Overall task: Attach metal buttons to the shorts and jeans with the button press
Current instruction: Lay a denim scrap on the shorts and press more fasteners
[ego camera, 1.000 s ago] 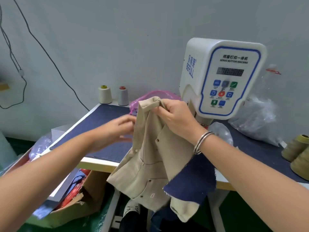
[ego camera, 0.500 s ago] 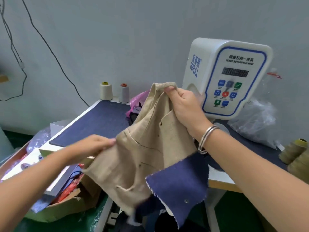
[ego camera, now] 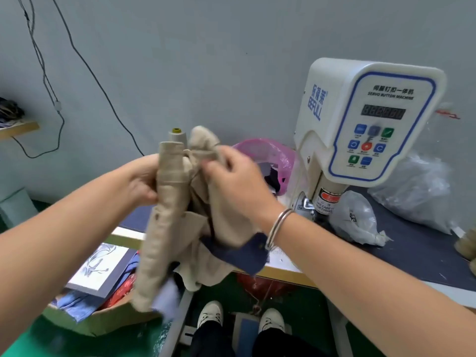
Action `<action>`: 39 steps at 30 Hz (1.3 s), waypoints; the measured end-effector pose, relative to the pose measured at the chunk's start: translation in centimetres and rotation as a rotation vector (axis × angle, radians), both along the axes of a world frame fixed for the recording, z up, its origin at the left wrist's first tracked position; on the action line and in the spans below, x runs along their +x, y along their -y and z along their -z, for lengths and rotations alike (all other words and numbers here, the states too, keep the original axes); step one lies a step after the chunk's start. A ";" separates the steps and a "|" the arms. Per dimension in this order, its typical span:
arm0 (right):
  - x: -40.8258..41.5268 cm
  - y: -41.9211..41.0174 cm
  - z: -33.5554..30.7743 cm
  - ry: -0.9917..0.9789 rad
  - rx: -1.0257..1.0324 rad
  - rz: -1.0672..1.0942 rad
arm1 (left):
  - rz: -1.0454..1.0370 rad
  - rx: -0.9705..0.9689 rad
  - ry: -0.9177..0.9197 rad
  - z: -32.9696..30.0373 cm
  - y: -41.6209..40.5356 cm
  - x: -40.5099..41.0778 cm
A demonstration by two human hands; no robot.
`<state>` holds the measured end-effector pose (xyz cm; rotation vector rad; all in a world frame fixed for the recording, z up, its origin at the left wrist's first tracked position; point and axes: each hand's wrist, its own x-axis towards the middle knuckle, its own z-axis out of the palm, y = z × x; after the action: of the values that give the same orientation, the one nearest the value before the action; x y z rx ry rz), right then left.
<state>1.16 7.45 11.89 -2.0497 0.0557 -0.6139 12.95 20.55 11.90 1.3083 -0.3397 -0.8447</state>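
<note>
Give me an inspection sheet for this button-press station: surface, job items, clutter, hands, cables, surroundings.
Surface: table with dark blue top, light front edge.
Job's things: beige shorts held up in front of the table, not under the button press; navy fabric piece hangs below them.
Clutter: pink plastic bag, clear plastic bags, thread cone, cardboard box of garments on the floor.
Hands: left hand and right hand both grip the shorts' waistband.
Cables: black cables hang down the wall.
Surroundings: grey wall, green floor, foot pedal between the shoes.
</note>
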 end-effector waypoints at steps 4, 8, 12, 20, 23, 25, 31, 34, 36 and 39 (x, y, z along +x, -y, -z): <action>-0.7 -1.9 0.3 -0.233 0.010 -0.257 | 0.065 -0.216 -0.025 -1.3 0.8 -1.6; -1.6 -0.7 -0.3 -0.198 0.139 -0.431 | 0.149 -0.073 0.337 -0.8 -0.4 -2.5; -3.6 0.2 2.5 0.009 0.069 -0.322 | 0.103 -0.173 0.405 0.5 -1.6 -2.0; -2.1 2.4 8.5 -0.193 0.568 -0.162 | -0.070 -0.140 0.406 -0.2 -2.7 1.7; 3.1 2.4 7.4 -0.120 0.515 -0.083 | -0.230 -0.040 0.544 -2.2 -1.2 6.4; 7.5 2.7 6.3 -0.142 0.468 0.006 | -0.396 0.228 0.777 -2.6 -0.3 10.7; 12.1 2.2 12.4 -0.537 -0.406 -0.032 | -0.095 0.908 1.169 4.6 3.5 13.6; 10.6 1.6 17.3 -0.663 -0.770 -0.105 | 0.398 1.226 1.143 12.3 4.9 10.8; 9.9 1.5 18.5 -0.613 -0.810 -0.050 | 0.407 1.287 1.028 15.9 4.5 9.4; 8.8 1.2 18.2 -0.590 -0.806 -0.055 | 0.309 1.241 1.003 17.0 3.7 8.9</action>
<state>10.01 6.27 -6.29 -2.9454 0.1075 0.0619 21.81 16.82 -5.14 2.8901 -0.8886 -0.5488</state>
